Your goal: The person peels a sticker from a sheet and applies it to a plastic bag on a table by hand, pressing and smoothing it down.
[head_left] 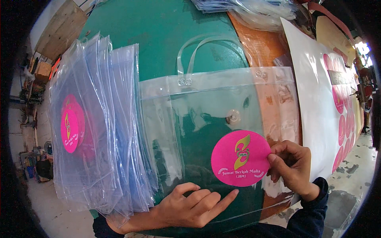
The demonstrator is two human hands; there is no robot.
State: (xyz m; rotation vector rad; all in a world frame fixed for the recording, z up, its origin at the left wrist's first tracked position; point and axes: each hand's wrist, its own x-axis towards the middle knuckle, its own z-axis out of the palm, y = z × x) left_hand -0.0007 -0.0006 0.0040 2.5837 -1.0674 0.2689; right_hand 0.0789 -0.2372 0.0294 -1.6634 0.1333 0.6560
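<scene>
A round pink sticker with a green and yellow emblem lies over the lower right part of a clear plastic bag. My right hand pinches the sticker's right edge between thumb and fingers. Just below the sticker, my left hand rests palm down on the bag. One of its fingers stretches toward the sticker's lower edge, the others bend loosely, and nothing is in it. The bag lies flat, its clear looped handle at the far edge and a round clear fastener above the sticker.
At left lies a stack of clear bags, its top one bearing a like pink sticker. White backing sheets with pink round stickers are at right. More clear plastic is heaped at the far edge of the green tabletop.
</scene>
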